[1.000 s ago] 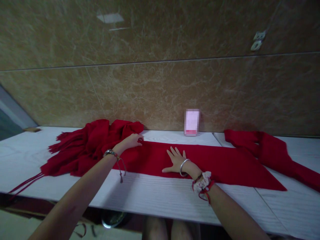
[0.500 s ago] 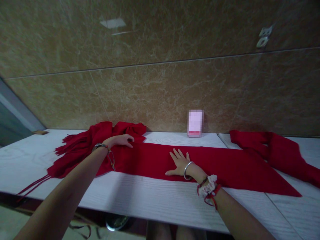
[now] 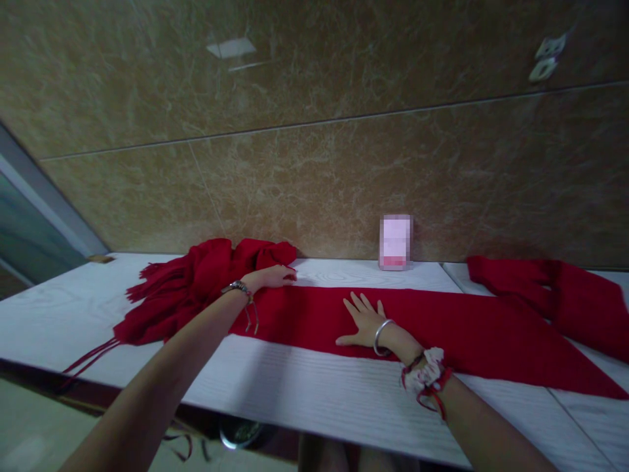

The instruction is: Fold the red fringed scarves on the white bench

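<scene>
A long red scarf (image 3: 457, 331) lies spread flat across the white table (image 3: 314, 387). Its left end is bunched in a heap with tassels (image 3: 187, 295) near the wall. My left hand (image 3: 272, 276) rests on the far edge of the scarf beside that heap, its fingers stretched out low over the cloth. My right hand (image 3: 362, 318) lies flat on the middle of the flat part, fingers spread. Both wrists carry bracelets, and the right one also has a white scrunchie.
A small pink card (image 3: 396, 242) stands against the brown marble wall (image 3: 314, 144) behind the scarf. The scarf's right part (image 3: 550, 295) lies bunched at the far right. Thin red tassel cords (image 3: 88, 359) trail over the table's left front edge. My knees show under the table.
My left hand slid left along the scarf's far edge, then came back right beside the heap with its fingers laid out. My right hand stayed flat. The view shifted slightly left.
</scene>
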The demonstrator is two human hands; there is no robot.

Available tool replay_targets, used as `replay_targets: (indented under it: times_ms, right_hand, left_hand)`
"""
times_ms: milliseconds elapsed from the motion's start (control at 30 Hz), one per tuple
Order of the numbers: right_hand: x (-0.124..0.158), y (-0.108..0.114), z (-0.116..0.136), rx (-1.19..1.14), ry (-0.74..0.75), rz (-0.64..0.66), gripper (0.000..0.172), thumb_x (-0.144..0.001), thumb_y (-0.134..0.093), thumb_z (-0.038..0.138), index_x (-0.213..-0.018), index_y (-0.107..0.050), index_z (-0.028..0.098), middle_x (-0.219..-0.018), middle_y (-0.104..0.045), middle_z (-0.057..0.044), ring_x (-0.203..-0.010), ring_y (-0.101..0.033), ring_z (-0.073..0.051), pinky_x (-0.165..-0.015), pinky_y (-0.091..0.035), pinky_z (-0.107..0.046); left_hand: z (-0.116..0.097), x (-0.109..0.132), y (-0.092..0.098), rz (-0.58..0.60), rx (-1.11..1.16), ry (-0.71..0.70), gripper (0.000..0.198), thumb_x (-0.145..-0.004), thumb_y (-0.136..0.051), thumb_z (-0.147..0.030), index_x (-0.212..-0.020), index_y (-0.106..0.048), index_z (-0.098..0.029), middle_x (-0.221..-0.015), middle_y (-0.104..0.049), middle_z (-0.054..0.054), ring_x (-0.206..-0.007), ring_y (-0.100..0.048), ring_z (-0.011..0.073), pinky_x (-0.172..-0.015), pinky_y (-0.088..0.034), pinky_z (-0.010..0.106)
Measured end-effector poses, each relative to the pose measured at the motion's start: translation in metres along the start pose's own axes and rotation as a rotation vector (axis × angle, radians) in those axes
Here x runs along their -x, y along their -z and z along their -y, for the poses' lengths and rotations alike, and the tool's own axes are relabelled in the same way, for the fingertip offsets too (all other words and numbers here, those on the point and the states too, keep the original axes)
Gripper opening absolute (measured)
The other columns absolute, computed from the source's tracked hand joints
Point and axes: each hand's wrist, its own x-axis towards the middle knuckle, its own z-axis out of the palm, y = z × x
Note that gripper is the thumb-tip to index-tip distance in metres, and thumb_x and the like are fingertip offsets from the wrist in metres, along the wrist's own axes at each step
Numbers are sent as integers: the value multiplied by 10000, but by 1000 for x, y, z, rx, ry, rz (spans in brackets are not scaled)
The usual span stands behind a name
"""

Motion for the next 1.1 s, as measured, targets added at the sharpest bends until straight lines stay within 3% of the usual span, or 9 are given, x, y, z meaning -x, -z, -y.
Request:
replay_targets:
  times_ms: [233, 367, 633, 900, 1100]
  right_hand:
    - [0, 0, 0, -3, 10, -8, 1089, -586, -445, 762, -1404, -100, 132, -1471, 28, -130, -1324, 76, -326, -1006, 21, -586]
    - [2, 1, 1, -9, 5, -10, 1092, -586, -431, 772, -1404, -110, 123, -1472, 25, -127, -1322, 74, -334, -1009, 0, -586]
    - [2, 2, 1, -9, 12, -12, 1091, -586, -430, 770, -1403, -108, 123, -1470, 26, -129, -1325, 64, -329, -1003, 14, -596]
    - [2, 2, 0, -1, 16, -6, 1085, -587, -422, 767, -1405, -100, 132, -1470, 33, -126, -1324, 70, -327, -1006, 10, -590]
    - [1, 1, 0, -6, 5, -6, 1087, -584, -430, 763, -1404, -104, 130, -1471, 27, -124, -1325, 71, -323, -1009, 14, -585]
  left_hand:
    - [-5, -15, -6, 85, -2, 29, 219, -595, -599, -69, -783, -634, -176, -687, -631, -34, -641, -567, 112, -586, -403, 164]
    - [-6, -12, -3, 75, -13, 50, 167, -616, -536, -59, -723, -621, -155, -707, -620, -18, -657, -543, 123, -606, -398, 189]
    - [-17, -15, -2, 90, 57, 94, 260, -736, -564, -260, -961, -610, -140, -819, -647, 10, -697, -568, 116, -589, -405, 163]
    - [-30, -28, -2, 51, -32, 163, 326, -575, -697, -177, -896, -650, -141, -851, -634, 24, -768, -556, 161, -637, -390, 190]
    - [-19, -23, 3, 132, -52, 169, 219, -651, -633, -220, -853, -634, -139, -808, -624, 11, -706, -544, 141, -611, -393, 195]
